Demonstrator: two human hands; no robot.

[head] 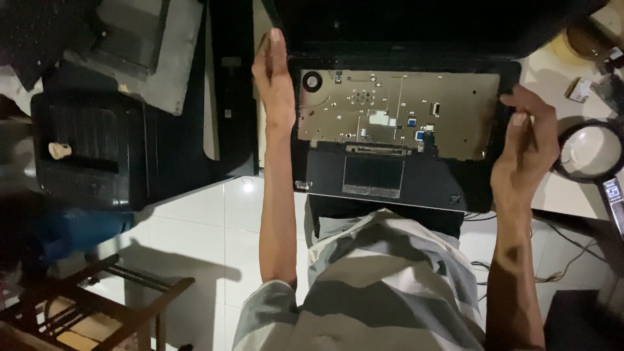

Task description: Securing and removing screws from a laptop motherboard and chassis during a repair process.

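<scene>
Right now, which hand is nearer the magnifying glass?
Right. The right hand grips the laptop's right edge, just beside the magnifying glass; the left hand rests along the laptop's far left side.

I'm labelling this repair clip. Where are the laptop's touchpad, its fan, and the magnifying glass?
touchpad [373, 174], head view: middle of the dark pad.
fan [312, 81], head view: the round hub at the metal plate's corner.
magnifying glass [590, 152], head view: centre of the lens.

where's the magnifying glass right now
In the head view the magnifying glass lies at the far right edge, just beyond the right hand that grips the opened laptop's right side.
</scene>
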